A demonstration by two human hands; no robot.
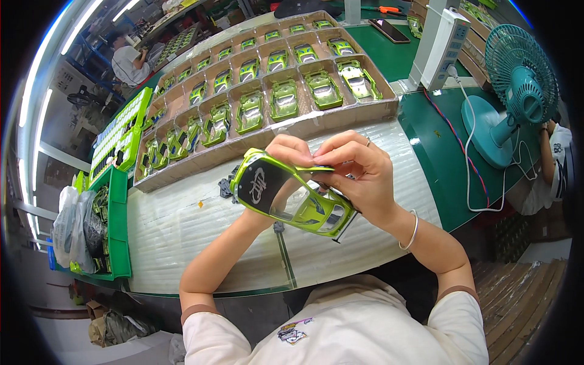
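Above the work table, my left hand [288,150] is closed on a bright green toy car body [309,213] with a black hood and clear windows. The car is tilted, and it hides part of that hand. My right hand [368,173] is closed beside it, thumb and fingers pinching at the car's far side. A thin green piece [314,168] shows under the fingertips of both hands there; whether it is joined to the car I cannot tell. A few small black parts [225,187] lie on the white foam sheet [194,243] behind the car.
Beyond my hands lies a cardboard tray [365,112] with dividers, holding several green car bodies. At left are a green crate [121,231] with plastic bags [76,225] and a bright green rack [125,131]. A teal fan [526,91], power strip [447,52] and cables stand right. Two people sit nearby.
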